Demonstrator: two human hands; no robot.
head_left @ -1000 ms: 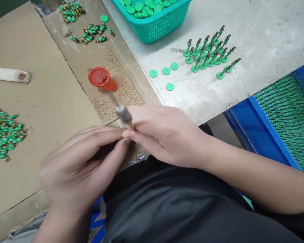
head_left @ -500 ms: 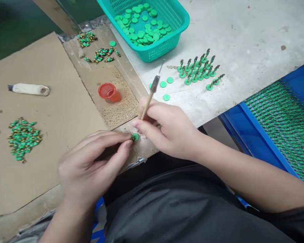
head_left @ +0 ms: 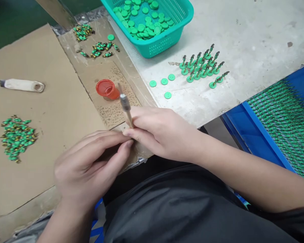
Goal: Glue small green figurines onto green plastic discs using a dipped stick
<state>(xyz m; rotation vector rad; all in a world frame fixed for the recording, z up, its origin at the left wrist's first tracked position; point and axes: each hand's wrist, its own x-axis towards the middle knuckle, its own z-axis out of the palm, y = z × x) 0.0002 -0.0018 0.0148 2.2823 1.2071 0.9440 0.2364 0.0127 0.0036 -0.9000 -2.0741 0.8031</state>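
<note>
My left hand (head_left: 91, 165) is closed in a pinch, thumb against fingertips, at the table's near edge. Between those fingers is a tiny green figurine on a round green base, now almost wholly hidden by my right hand (head_left: 164, 135). That hand grips a thin wooden-handled needle tool (head_left: 125, 104), its metal tip pointing up and away. Both hands touch or nearly touch at the fingertips. Beyond them stands a small red cup (head_left: 106, 88) of liquid on speckled cardboard. Several loose green discs (head_left: 168, 95) with small holes lie on the table further right.
Several figurines on green bases (head_left: 200, 69) stand upright on the table. A teal basket (head_left: 162, 47) holds green discs. Loose figurines (head_left: 18, 138) lie piled on cardboard at left, near a white-handled tool (head_left: 24, 85). A blue crate (head_left: 266, 131) at right holds rows of figurines.
My right hand has moved left and slightly down, over the figurine's base, and the needle tool has swung left with it. My left hand keeps its pinch. The view has shifted slightly.
</note>
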